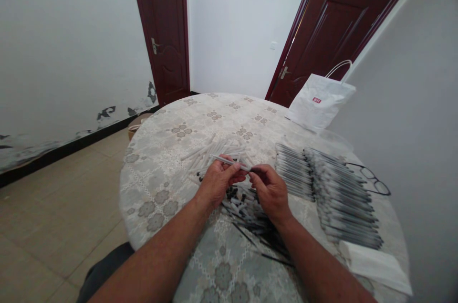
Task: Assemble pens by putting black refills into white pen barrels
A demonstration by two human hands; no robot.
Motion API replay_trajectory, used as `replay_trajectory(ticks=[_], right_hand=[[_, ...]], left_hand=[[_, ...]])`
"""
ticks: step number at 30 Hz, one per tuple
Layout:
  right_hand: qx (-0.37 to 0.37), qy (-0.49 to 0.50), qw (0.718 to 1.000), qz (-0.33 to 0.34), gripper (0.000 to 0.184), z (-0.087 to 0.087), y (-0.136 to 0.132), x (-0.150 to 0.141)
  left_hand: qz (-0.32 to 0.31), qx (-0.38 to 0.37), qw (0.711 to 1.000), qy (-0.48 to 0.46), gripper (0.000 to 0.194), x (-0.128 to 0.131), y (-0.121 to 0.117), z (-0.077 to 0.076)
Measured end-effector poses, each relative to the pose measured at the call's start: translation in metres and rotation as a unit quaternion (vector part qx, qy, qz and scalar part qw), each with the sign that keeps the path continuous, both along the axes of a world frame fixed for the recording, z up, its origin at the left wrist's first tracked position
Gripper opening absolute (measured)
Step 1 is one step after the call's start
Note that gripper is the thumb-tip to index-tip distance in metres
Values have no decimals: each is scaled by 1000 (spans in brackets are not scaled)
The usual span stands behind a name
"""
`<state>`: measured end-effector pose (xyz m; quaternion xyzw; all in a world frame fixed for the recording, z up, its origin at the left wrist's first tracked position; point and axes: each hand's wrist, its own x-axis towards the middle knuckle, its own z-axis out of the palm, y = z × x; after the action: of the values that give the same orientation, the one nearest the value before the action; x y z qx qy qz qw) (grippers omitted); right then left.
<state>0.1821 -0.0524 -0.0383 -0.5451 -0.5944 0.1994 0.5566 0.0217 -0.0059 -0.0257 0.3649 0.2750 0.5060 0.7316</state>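
Observation:
A slim whitish pen barrel (229, 161) lies across my two hands above the table. My left hand (218, 176) is closed round its middle, its pale end poking out to the left. The fingers of my right hand (269, 188) pinch a dark piece at the barrel's right end; most of that piece is hidden. Behind my left hand spreads a loose pile of white barrels (200, 154). Below my hands lies a heap of black and clear small pen parts (243, 205), with thin dark sticks (277, 259) trailing toward me.
On the right lie neat rows of pens, a smaller stack (294, 172) and a larger one (343, 198). Eyeglasses (375, 181) rest beside them. A white paper bag (320, 102) stands at the back right; a folded white packet (374, 265) sits near the right edge. A patterned cloth (157, 198) covers the round table.

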Motion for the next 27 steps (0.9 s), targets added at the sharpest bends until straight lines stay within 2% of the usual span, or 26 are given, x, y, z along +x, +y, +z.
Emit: replay_trajectory(ticks=[5,10,13,18,20,24,27], right_hand=[[-39,-8,999,16,21,6,-2,5],[-27,2,999,28,18,5,-3,5],[0,-14,999,36,14,6,-3,4],[95,-99,990,24,10,15,-2,4],[107,-112,988,23,10,17,-2,4],[41,-82,996,25,14,12,-2,6],[-13,-73,997,30,26,8,-2,7]], left_hand=[[-21,6,1000,7,41,-2,-1,2],[-17,-2,1000,-8,41,-1,-2,4],[-7,-4,1000,-8,41,-1,-3,5],[-9,-11,1000,-2,37,-1,-2,4],[-15,-7,1000,-3,37,-2,-1,3],[-28,4,1000,-1,36,-3,1,1],[-28,9,1000,5,37,-2,0,1]])
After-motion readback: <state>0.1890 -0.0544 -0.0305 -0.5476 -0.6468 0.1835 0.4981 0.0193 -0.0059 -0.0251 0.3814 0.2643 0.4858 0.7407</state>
